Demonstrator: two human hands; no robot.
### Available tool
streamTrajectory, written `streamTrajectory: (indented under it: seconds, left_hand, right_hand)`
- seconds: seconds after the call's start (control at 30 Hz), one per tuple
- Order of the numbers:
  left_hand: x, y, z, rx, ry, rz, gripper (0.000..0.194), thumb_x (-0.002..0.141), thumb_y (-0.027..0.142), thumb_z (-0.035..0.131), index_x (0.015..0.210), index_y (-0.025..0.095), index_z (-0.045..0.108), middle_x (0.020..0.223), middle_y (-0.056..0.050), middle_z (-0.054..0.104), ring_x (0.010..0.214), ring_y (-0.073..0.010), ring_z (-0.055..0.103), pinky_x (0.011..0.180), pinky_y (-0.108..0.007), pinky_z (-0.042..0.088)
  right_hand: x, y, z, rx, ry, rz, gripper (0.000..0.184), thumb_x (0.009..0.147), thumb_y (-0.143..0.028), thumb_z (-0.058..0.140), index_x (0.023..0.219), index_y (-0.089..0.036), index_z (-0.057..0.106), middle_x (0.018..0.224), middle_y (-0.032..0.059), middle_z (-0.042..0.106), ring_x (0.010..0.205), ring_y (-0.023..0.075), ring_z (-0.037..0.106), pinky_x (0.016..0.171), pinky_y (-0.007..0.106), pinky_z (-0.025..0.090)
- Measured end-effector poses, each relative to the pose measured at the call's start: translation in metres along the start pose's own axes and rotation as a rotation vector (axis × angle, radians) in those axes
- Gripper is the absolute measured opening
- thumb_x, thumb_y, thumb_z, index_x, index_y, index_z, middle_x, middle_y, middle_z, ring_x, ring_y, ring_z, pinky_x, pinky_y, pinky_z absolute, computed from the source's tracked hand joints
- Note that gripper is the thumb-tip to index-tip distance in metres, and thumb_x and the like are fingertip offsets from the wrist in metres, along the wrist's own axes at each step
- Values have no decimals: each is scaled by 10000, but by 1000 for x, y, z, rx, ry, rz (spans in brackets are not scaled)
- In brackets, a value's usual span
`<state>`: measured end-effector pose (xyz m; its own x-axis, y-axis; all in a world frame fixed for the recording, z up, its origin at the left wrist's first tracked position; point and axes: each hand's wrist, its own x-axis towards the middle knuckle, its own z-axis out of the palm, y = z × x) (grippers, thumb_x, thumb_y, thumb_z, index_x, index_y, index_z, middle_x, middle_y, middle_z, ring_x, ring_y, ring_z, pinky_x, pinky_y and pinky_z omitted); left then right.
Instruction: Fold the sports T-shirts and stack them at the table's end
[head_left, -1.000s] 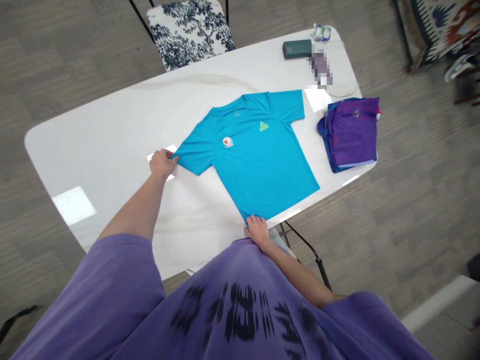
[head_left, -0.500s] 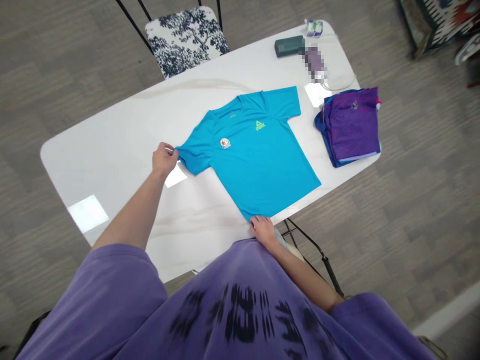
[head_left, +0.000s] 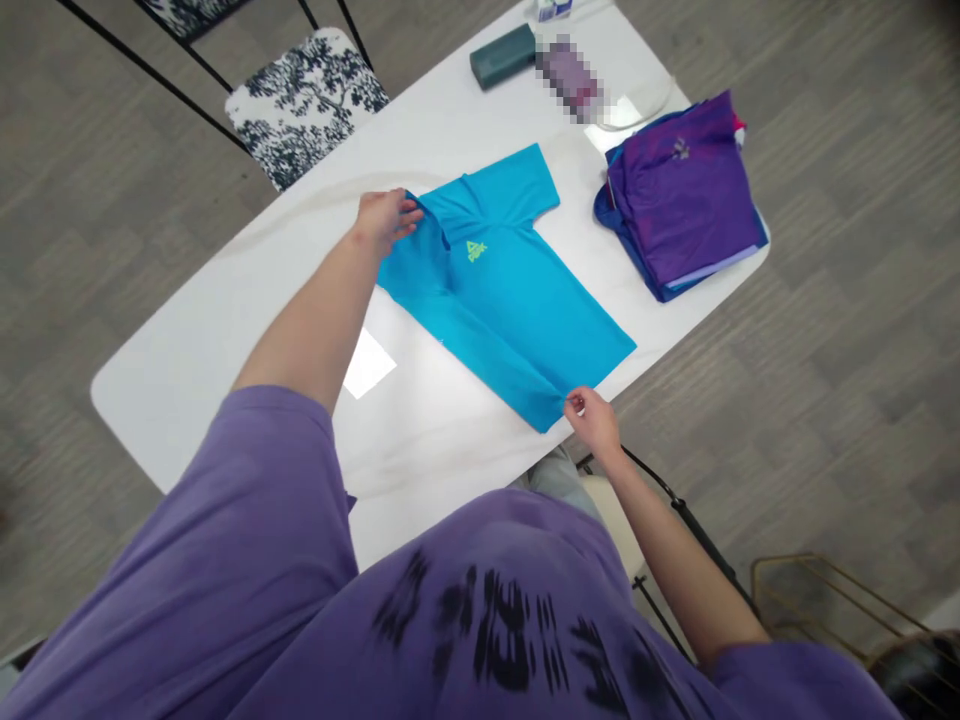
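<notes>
A bright blue T-shirt (head_left: 517, 310) with a green logo lies on the white table (head_left: 225, 330), its left third folded over onto the middle. My left hand (head_left: 384, 218) pinches the folded sleeve and shoulder near the collar. My right hand (head_left: 594, 418) pinches the folded bottom hem at the table's near edge. Both hands are closed on the cloth.
A stack of folded purple and blue garments (head_left: 679, 195) sits at the table's right end. A dark green case (head_left: 501, 56) and a small box (head_left: 553, 8) lie at the far end. A chair with a tree-print cushion (head_left: 304, 100) stands behind the table.
Both hands carried the shirt's left side over to the right, folding the sleeve and side panel onto the body. The red-and-white badge is now covered. The view tilted and shifted.
</notes>
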<state>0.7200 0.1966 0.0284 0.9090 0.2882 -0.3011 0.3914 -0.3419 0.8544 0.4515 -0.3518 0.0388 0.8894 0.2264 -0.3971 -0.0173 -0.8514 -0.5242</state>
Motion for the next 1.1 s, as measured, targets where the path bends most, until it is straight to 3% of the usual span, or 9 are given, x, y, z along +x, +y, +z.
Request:
streamTrajectory:
  seconds: [0.13,0.27,0.37,0.47,0.6,0.7,0.83,0.97,1.1]
  left_hand:
    - [-12,-19,59,285,122,-79,585,1171,488,539,1599,97,464,1709,-248,502,1587,-300,497,1355,-571,331]
    - [-71,-36,97,613,56,145,837,1074,626,579,1772,201,395,1900,-129,228,1783,-382,79,1446,-626,99]
    - [-99,-47,115,680,-41,166,939,1077,701,446,1841,190,254,1921,-107,149,1791,-368,-40,1445,-630,-11]
    - [-104,-56,124,714,-86,154,967,1075,708,379,1854,166,194,1924,-109,105,1790,-371,-47,1435,-640,-58]
    - [-99,-48,127,790,-132,115,996,1063,714,353,1853,136,169,1922,-131,92,1788,-386,-48,1423,-671,-40]
    - [-93,-18,129,852,-154,60,995,1060,713,332,1841,108,213,1913,-172,133,1784,-416,-12,1410,-706,-2]
    - [-63,39,146,849,-85,81,895,1074,666,361,1787,124,373,1868,-215,282,1756,-439,164,1405,-703,39]
    - [7,91,183,713,-2,94,749,1031,615,555,1632,169,561,1627,-247,606,1600,-455,459,1360,-697,227]
    - [93,129,240,531,47,5,539,979,568,685,1393,224,688,1252,-166,798,1367,-393,658,1257,-600,441]
  right_hand:
    - [19,17,13,-195,129,-23,469,1074,-350,588,1492,-153,663,1502,235,680,1349,388,635,1132,536,529]
    - [11,11,45,-250,53,-246,678,1158,-391,471,1797,-190,366,1853,147,351,1702,372,316,1379,606,294]
    - [4,11,74,-281,-17,-317,775,1173,-450,448,1851,-166,201,1903,126,217,1762,360,188,1433,636,139]
    - [2,18,96,-302,-37,-306,818,1178,-472,436,1857,-138,124,1905,148,173,1770,366,165,1432,653,114]
    - [2,23,96,-320,-33,-309,855,1169,-490,465,1856,-132,104,1906,154,159,1771,369,162,1433,649,109]
    - [5,24,73,-311,-28,-333,861,1154,-516,504,1855,-152,161,1902,153,202,1760,368,196,1433,640,128]
    - [36,43,14,-245,49,-293,776,1153,-530,516,1810,-159,332,1834,193,368,1687,386,336,1392,621,257]
    - [98,86,-62,-160,122,-126,661,1164,-532,488,1708,-156,486,1599,244,600,1453,400,566,1216,589,469]
    - [160,128,-122,-123,118,-48,516,1170,-534,475,1503,-183,655,1333,206,723,1208,365,662,1074,529,542]
